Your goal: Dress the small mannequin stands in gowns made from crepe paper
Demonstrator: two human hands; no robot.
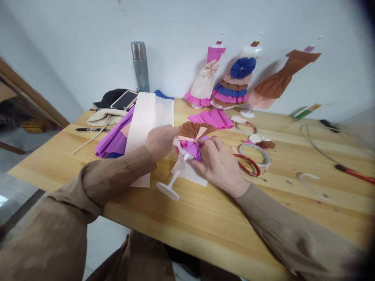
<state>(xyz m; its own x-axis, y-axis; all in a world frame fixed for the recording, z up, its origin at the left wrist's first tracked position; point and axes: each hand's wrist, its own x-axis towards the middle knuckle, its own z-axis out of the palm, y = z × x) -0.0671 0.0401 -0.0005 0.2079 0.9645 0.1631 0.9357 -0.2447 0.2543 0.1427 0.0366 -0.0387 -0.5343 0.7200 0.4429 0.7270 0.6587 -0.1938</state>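
Observation:
A small dress form with a white round base [167, 191] lies tilted between my hands, dressed in pleated brown crepe paper [195, 128] and bunched purple and magenta paper [193, 150]. Around its middle runs a peach paper strip [187, 139]. My left hand [159, 142] is closed at the strip's left end; its fingertips are partly hidden. On the other side, my right hand [221, 164] has its fingers bent against the strip and the purple paper, gripping the dressed form. A pale paper piece [195, 175] lies under the form.
Three dressed forms [203, 84] stand along the wall beside a flask [140, 66]. Left are peach paper sheets [143, 117], purple paper [114, 138], a phone [124, 100] and a pen [90, 129]. Right lie red-handled scissors [249, 166], a tape roll [266, 158] and a corded tool [356, 173].

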